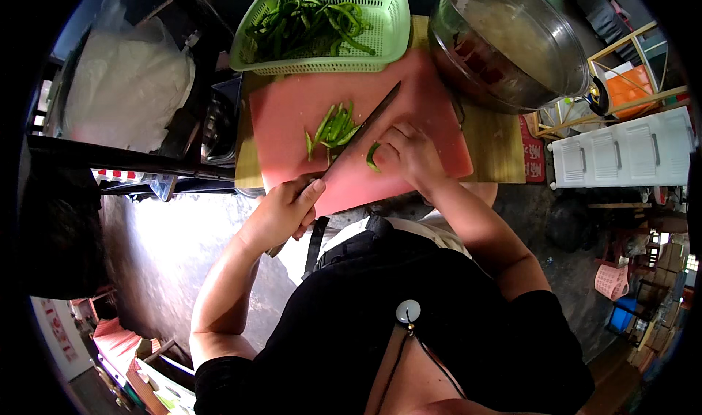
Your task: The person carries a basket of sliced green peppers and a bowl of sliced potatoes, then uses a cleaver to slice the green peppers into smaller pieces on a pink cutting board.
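Observation:
My left hand point(285, 209) is closed around the handle of a long kitchen knife point(368, 124), whose dark blade points up and right across a pink cutting board point(439, 135). Just left of the blade, cut green chili peppers point(334, 127) lie in a small pile. To the right of the blade, my right hand point(403, 149) has its fingers curled over the board and grips a curved green pepper piece point(373, 157) at their tips. Beyond the board's far edge is a light green plastic basket point(318, 64) holding long green peppers point(307, 28).
A large metal pot point(493, 80) with cloudy contents stands at the right on the wooden table point(496, 152). To the left, a plastic-covered container point(123, 91) sits near a dark frame. White plastic drawers point(625, 146) are at the far right.

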`<action>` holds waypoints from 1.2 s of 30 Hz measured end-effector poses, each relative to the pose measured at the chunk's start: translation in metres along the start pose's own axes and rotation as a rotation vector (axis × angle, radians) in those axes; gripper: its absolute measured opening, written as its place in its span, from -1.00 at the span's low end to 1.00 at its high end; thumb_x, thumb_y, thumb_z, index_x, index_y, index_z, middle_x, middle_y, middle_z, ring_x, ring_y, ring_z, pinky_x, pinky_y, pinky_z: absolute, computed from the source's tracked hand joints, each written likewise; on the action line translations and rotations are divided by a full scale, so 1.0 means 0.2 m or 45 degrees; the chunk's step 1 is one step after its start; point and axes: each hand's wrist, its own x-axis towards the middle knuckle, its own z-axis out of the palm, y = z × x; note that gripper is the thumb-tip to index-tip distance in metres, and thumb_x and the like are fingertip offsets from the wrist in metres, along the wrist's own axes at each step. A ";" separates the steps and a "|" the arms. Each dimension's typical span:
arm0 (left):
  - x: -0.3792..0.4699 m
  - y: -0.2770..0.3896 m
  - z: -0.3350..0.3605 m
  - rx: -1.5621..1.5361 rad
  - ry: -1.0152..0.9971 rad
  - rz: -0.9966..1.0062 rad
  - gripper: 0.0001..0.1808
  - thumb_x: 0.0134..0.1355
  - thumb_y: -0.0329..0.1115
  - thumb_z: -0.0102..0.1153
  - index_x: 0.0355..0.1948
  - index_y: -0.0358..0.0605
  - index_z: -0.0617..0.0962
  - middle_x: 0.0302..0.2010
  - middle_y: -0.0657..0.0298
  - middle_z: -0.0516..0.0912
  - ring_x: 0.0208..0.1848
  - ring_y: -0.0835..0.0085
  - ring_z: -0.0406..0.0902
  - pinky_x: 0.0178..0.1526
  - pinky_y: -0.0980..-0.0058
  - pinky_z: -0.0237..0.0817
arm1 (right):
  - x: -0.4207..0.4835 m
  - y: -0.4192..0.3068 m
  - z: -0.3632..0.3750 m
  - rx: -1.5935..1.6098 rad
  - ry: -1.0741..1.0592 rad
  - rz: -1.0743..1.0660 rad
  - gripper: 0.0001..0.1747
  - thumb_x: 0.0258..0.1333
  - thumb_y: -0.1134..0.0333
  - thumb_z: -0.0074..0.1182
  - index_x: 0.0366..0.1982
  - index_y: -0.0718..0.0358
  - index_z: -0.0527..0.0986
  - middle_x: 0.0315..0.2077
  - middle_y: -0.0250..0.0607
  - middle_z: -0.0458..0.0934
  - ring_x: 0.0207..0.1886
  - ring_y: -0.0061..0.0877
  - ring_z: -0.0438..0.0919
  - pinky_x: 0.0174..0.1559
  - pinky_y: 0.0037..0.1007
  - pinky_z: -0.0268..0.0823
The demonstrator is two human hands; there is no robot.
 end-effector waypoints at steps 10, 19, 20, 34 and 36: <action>-0.04 0.04 0.05 -0.227 -0.103 -0.115 -0.52 0.34 0.01 -0.26 -0.12 -0.27 0.41 -0.71 0.40 0.29 -0.74 0.64 0.23 -0.69 0.64 0.13 | -0.04 -0.01 0.03 -0.099 0.005 -0.127 -0.87 -0.11 0.49 -0.03 -0.41 0.30 0.42 -0.35 -0.09 0.44 -0.24 -0.11 0.43 -0.21 -0.21 0.34; -0.04 0.02 0.07 -0.194 -0.084 -0.125 -0.53 0.35 0.00 -0.28 -0.16 -0.26 0.41 -0.71 0.38 0.31 -0.75 0.62 0.24 -0.69 0.62 0.14 | -0.04 -0.02 0.04 -0.119 -0.083 -0.072 -0.83 -0.17 0.53 -0.13 -0.40 0.34 0.37 -0.33 0.00 0.39 -0.20 -0.07 0.37 -0.14 -0.19 0.29; -0.04 0.02 0.07 -0.193 -0.087 -0.125 -0.53 0.35 0.01 -0.28 -0.19 -0.25 0.40 -0.71 0.38 0.31 -0.75 0.62 0.25 -0.69 0.62 0.15 | -0.04 -0.02 0.04 -0.112 -0.092 -0.065 -0.82 -0.17 0.53 -0.13 -0.39 0.34 0.37 -0.32 0.00 0.39 -0.19 -0.07 0.37 -0.14 -0.19 0.29; 0.03 -0.01 0.14 -0.295 -0.082 -0.184 -0.56 0.34 0.03 -0.26 -0.17 -0.19 0.37 -0.68 0.35 0.33 -0.76 0.62 0.24 -0.70 0.61 0.13 | -0.03 -0.03 0.02 -0.169 -0.102 -0.082 -0.84 -0.11 0.49 -0.04 -0.38 0.32 0.40 -0.31 -0.06 0.40 -0.19 -0.14 0.40 -0.14 -0.25 0.32; 0.06 -0.04 0.18 -0.316 -0.080 -0.186 -0.57 0.34 0.02 -0.25 -0.15 -0.18 0.37 -0.68 0.34 0.33 -0.76 0.62 0.24 -0.70 0.60 0.12 | -0.02 -0.03 0.03 -0.170 -0.120 -0.078 -0.84 -0.12 0.50 -0.03 -0.38 0.33 0.40 -0.31 -0.06 0.40 -0.19 -0.14 0.40 -0.13 -0.25 0.31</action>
